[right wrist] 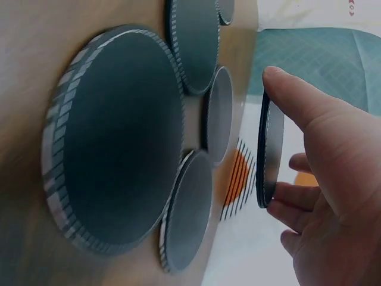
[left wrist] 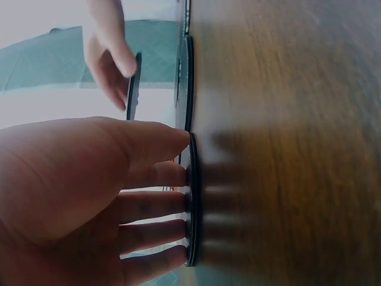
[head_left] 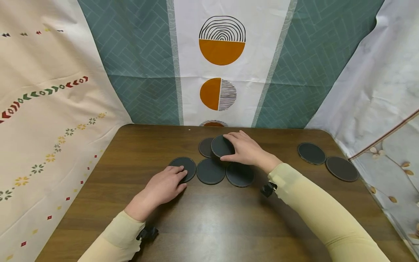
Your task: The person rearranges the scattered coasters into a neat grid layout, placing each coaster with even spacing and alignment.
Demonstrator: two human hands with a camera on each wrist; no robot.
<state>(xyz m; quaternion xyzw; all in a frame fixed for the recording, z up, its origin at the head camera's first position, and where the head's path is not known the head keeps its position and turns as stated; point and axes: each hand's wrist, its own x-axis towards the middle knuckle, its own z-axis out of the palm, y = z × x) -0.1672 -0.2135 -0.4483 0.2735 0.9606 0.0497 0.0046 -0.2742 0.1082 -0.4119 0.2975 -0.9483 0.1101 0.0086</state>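
My right hand holds a round dark coaster by its edge, thumb on one side and fingers on the other. In the right wrist view the held coaster is raised off the table, standing nearly parallel to it. My left hand rests its fingertips on the left coaster of a front row. Beside that lie a middle coaster and a right coaster. Behind them a brownish coaster shows partly, and another coaster lies hidden behind my right hand in the head view.
Two more coasters lie at the table's right: a dark one and a brownish one. The brown wooden table is bordered by a patterned cloth at the back and fabric walls at both sides.
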